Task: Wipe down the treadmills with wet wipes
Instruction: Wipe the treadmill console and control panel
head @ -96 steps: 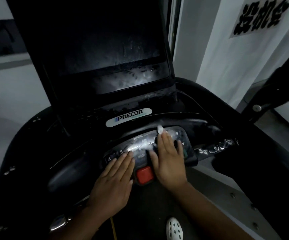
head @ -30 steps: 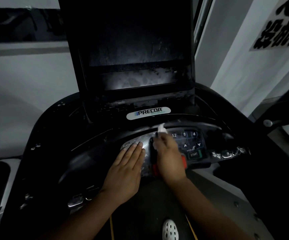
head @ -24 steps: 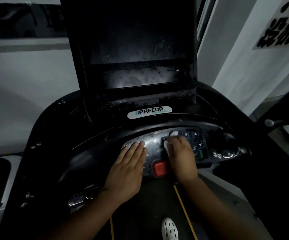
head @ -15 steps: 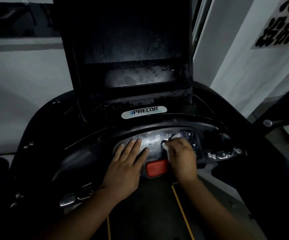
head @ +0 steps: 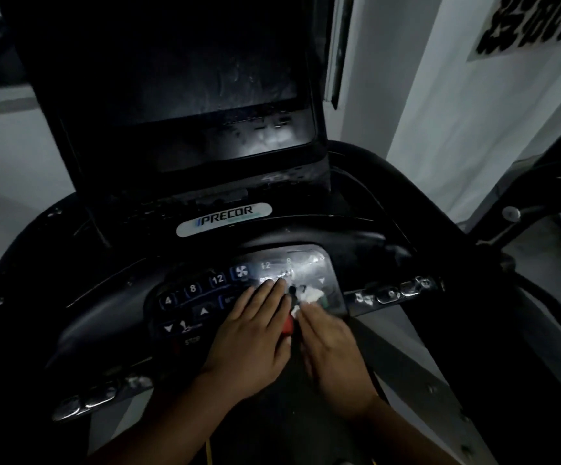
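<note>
A black Precor treadmill console [head: 223,216] fills the head view, with a dark screen [head: 185,95] above a keypad [head: 205,293]. My left hand [head: 252,337] lies flat on the middle of the keypad, fingers straight. My right hand [head: 333,347] is just to its right, and its fingertips hold a bunched white wet wipe [head: 307,293] against the keypad's right part. A sliver of the red stop button [head: 287,325] shows between the two hands. Wet smears shine on the keypad's upper right.
A white wall with a black-lettered sign [head: 527,25] stands at the right. Another machine's dark frame [head: 521,216] reaches in from the right edge. Chrome grip sensors [head: 393,292] sit on the handlebar at the right, and more [head: 84,401] at the lower left.
My left hand has slid right to the middle of the keypad, uncovering the left keys. My right hand has moved the wipe down the keypad's right part. The red button is now mostly covered.
</note>
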Motion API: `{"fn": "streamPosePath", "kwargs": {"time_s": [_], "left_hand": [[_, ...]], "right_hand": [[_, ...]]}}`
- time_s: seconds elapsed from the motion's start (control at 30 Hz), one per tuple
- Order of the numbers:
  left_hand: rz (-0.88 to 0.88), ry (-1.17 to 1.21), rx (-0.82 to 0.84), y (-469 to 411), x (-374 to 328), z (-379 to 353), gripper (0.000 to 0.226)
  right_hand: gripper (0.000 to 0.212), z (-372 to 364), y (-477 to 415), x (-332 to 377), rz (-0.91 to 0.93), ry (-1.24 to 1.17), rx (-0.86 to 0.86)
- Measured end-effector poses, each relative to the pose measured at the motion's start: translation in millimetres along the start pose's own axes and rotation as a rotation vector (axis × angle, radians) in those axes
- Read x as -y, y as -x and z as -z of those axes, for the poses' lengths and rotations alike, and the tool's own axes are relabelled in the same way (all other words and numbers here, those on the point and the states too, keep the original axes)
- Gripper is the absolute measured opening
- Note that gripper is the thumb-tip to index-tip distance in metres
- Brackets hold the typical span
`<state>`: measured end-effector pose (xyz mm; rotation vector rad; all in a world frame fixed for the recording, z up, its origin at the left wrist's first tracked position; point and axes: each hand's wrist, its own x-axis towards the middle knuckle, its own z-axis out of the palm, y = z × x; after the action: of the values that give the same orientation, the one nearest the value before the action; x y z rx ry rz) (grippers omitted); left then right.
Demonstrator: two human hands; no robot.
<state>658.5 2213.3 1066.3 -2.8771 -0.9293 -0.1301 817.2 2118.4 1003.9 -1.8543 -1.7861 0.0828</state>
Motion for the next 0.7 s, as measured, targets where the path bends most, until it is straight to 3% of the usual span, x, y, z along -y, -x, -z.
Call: {"fn": "streamPosePath", "kwargs": {"time_s": [0.2, 0.33, 0.43, 0.6, 0.7], "left_hand": [[-0.058, -0.011, 0.024, -24, -43, -12, 0.070], [-0.100, 0.014, 0.047, -47, -77, -21, 0.072], [-0.090, 0.017, 0.057, -54, -86, -27, 0.072], [-0.087, -0.014, 0.039, -54, -89, -34, 0.078], [-0.096, -0.018, 0.022, -56, -89, -35, 0.073]], "right_hand": [[0.061, 30, 15, -56, -0.256, -0.007, -0.087], [0.071, 29, 16, -61, -0.193, -0.035, 0.021], [0.076, 39, 26, -83, -0.106, 0.102, 0.080], [0.067, 45, 8, -96, -0.321, 0.089, 0.007], [0.078, 39, 23, -95, -0.149, 0.026, 0.077]]}}
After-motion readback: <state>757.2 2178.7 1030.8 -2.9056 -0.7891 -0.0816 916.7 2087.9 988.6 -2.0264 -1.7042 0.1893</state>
